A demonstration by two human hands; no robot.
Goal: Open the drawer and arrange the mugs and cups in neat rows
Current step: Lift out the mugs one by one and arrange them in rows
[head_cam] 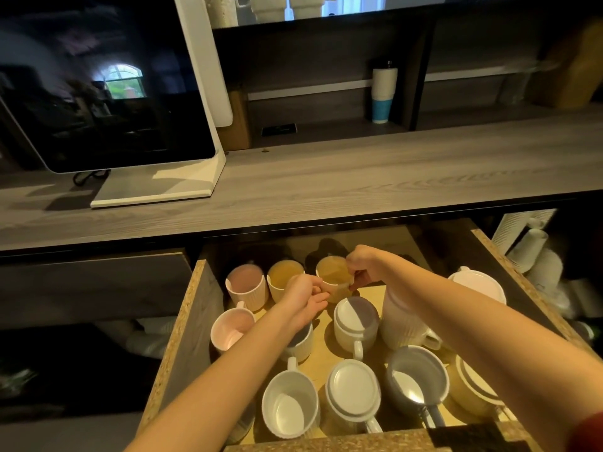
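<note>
The yellow mug (332,277) sits in the open drawer's (182,337) back row, pinched at its rim by my right hand (362,265). My left hand (305,296), fingers loosely curled, touches its near side, another yellow mug (283,277) just left.

1. The open chipboard-sided wooden drawer (182,324) is reachable from above; the grey wood-grain countertop (359,177) overhangs its shadowed back.
2. Bare drawer floor shows behind the tall white ribbed lidded jug (404,318).
3. The back-row yellow ribbed mug (332,277) is hemmed by the left hand (305,300) and right hand (363,265).
4. Front-row white and grey mugs stand close together, leaving narrow gaps.
</note>
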